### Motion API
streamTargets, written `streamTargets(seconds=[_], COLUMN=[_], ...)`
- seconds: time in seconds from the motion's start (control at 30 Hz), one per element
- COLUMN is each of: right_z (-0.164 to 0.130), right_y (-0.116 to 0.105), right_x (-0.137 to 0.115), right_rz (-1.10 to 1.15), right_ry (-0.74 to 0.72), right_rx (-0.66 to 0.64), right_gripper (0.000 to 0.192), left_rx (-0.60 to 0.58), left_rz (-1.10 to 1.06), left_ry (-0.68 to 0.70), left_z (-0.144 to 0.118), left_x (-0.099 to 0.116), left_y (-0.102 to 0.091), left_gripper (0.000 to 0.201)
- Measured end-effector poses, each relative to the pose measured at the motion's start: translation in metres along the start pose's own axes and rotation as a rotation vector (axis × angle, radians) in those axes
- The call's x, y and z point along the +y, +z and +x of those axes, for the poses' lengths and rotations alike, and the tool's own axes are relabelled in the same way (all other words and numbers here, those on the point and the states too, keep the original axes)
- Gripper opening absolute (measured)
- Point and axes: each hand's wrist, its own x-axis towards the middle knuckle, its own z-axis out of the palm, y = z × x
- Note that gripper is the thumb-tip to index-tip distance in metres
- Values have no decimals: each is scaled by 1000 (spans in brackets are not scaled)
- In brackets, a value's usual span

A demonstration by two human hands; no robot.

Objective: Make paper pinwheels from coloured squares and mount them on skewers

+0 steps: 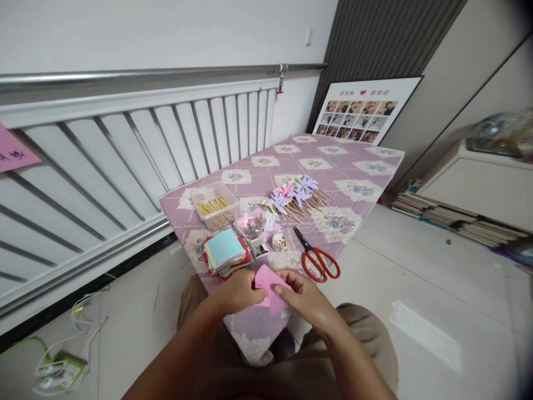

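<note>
Both hands hold one pink paper square (270,289) just above the near edge of a low table covered with a purple flowered cloth (350,166). My left hand (237,291) pinches the paper's left side. My right hand (306,297) grips its right side with the fingers folded over it. A stack of coloured paper squares (225,253) lies right behind my left hand. Red-handled scissors (317,256) lie behind my right hand.
A clear tray of wooden sticks (215,211), a small box of pins (254,226), a tape roll (281,241) and several finished paper pinwheels (296,195) lie mid-table. A radiator (125,161) runs along the left; a photo board (366,111) and stacked books (441,214) stand right.
</note>
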Motion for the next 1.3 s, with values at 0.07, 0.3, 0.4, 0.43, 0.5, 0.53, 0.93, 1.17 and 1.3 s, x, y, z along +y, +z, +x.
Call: streamTargets(seconds=[0.07, 0.3, 0.4, 0.43, 0.5, 0.53, 0.93, 1.17, 1.3], right_z=[-1, 1, 0, 0, 0, 0, 3, 6, 7], right_y=[3, 12, 13, 13, 13, 13, 20, 24, 25], right_x=[-3, 3, 3, 3, 1, 0, 14, 28, 31], right_rz=[-77, -188, -205, -216, -238, -242, -174, 89, 277], right_ry=[25, 23, 15, 9, 1, -3, 35, 156, 198], right_rx=[-78, -55, -43, -36, -22, -17, 47, 224, 296], right_gripper=[18, 13, 12, 12, 11, 11, 11, 18, 23], left_rx=[-15, -47, -54, -54, -55, -56, -173, 155, 187], left_rz=[97, 285, 333, 345, 367, 374, 311, -330, -607], left_ry=[19, 54, 72, 77, 85, 88, 91, 0, -47], left_z=[1, 5, 6, 7, 7, 8, 13, 11, 4], left_x=[5, 9, 10, 11, 12, 12, 13, -3, -13], left_y=[-4, -10, -11, -11, -12, -12, -19, -17, 8], left_gripper=[14, 12, 13, 13, 13, 13, 11, 35, 33])
